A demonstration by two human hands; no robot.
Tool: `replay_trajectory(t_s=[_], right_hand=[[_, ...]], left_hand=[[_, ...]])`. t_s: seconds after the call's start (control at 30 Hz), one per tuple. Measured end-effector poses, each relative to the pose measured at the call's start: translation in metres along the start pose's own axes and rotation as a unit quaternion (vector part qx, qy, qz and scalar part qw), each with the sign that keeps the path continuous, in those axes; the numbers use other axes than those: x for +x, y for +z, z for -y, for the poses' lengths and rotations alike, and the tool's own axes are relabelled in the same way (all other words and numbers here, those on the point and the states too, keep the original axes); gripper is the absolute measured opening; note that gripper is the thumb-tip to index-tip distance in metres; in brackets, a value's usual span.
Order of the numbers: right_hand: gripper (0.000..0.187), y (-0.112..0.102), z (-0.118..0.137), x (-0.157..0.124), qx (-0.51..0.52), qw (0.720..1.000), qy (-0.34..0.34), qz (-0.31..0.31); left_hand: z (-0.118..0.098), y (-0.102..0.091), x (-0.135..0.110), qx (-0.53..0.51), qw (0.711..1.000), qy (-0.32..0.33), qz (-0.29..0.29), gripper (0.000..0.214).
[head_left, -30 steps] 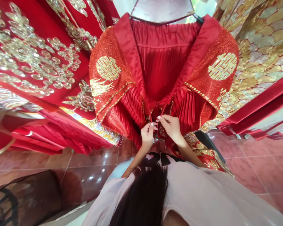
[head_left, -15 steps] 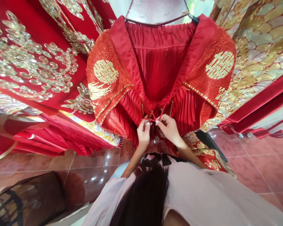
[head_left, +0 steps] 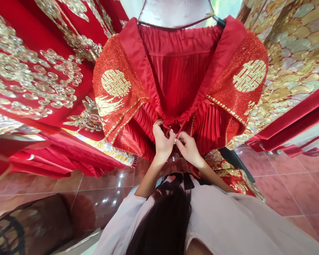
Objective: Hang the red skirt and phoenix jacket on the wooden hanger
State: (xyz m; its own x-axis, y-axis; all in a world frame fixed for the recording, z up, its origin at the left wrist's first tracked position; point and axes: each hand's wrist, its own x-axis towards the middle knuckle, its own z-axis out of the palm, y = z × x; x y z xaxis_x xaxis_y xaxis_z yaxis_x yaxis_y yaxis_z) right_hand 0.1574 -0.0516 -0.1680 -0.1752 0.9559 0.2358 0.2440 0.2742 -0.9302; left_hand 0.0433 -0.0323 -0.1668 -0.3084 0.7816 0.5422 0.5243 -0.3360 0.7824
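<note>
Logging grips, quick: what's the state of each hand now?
Left hand: curled near red cord; grip unclear.
Right hand: closed, pinching red cord.

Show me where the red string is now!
In the head view, the red string is near the middle, just below the red neckline, where the left hand and right hand meet.

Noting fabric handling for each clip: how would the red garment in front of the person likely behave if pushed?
The red garment would probably swing or fold easily, since it hangs from a hanger with soft-looking pleats. Its glittery shoulders may be somewhat stiffer, as they keep a rounded outline and carry dense gold medallions.
</note>
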Motion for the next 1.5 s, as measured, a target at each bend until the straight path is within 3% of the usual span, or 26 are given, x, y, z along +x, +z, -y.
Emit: replay_trajectory(t_s=[0.07, 0.13, 0.2, 0.27, 0.47, 0.63, 0.83, 0.93, 1.03, 1.1, 1.17, 1.23, 1.3, 1.4, 1.5], right_hand=[[0.013, 0.000, 0.000, 0.001, 0.008, 1.000, -0.004, 0.011], [0.014, 0.000, 0.000, 0.003, 0.020, 1.000, -0.005, 0.017], [0.015, 0.001, -0.001, 0.005, 0.037, 0.999, -0.001, 0.018], [0.015, 0.000, -0.001, 0.006, 0.055, 0.998, 0.005, 0.020], [0.016, 0.000, 0.001, 0.007, 0.052, 0.998, 0.019, 0.043], [0.015, -0.002, 0.006, 0.007, 0.039, 0.998, 0.007, 0.056], [0.018, -0.018, 0.004, 0.003, 0.052, 0.997, 0.038, 0.037], [0.016, -0.021, 0.002, 0.002, 0.043, 0.998, 0.034, 0.036], [0.013, -0.018, 0.004, 0.001, 0.018, 0.998, 0.001, 0.053], [0.012, -0.017, 0.008, 0.002, -0.009, 0.998, -0.017, 0.056], [0.012, -0.017, 0.013, 0.003, -0.034, 0.997, -0.027, 0.064], [0.015, -0.021, 0.021, 0.005, -0.064, 0.995, -0.036, 0.070], [0.018, -0.033, 0.031, 0.009, -0.104, 0.992, -0.042, 0.065], [0.025, -0.066, 0.051, 0.018, -0.170, 0.982, -0.075, 0.042], [0.026, -0.116, 0.069, 0.032, -0.221, 0.966, -0.136, -0.013]], left_hand=[[0.002, -0.002, 0.002, -0.027, 0.999, 0.013, 0.029, 0.031], [0.003, -0.006, 0.006, -0.086, 0.993, 0.010, 0.077, 0.017], [0.005, -0.011, 0.008, -0.156, 0.981, -0.024, 0.115, 0.012], [0.007, -0.016, 0.007, -0.218, 0.966, -0.082, 0.112, 0.018], [0.022, -0.015, -0.004, -0.343, 0.906, -0.247, 0.041, 0.024], [0.045, -0.016, 0.005, -0.255, 0.925, -0.236, -0.150, 0.014], [0.078, -0.049, 0.012, -0.211, 0.922, -0.241, -0.218, 0.013], [0.068, -0.053, 0.000, -0.147, 0.952, -0.185, -0.196, 0.029], [0.036, -0.040, -0.012, -0.119, 0.986, -0.080, -0.082, 0.034], [0.014, -0.025, -0.015, -0.171, 0.983, -0.050, 0.033, 0.029], [-0.003, -0.012, -0.014, -0.221, 0.962, -0.069, 0.147, 0.034], [-0.012, -0.005, -0.009, -0.222, 0.949, -0.093, 0.203, 0.039], [-0.015, -0.009, 0.002, -0.183, 0.957, -0.080, 0.211, 0.039], [-0.018, -0.039, 0.033, -0.122, 0.981, -0.006, 0.152, 0.035], [-0.022, -0.083, 0.074, -0.039, 0.993, 0.107, 0.009, 0.028]])
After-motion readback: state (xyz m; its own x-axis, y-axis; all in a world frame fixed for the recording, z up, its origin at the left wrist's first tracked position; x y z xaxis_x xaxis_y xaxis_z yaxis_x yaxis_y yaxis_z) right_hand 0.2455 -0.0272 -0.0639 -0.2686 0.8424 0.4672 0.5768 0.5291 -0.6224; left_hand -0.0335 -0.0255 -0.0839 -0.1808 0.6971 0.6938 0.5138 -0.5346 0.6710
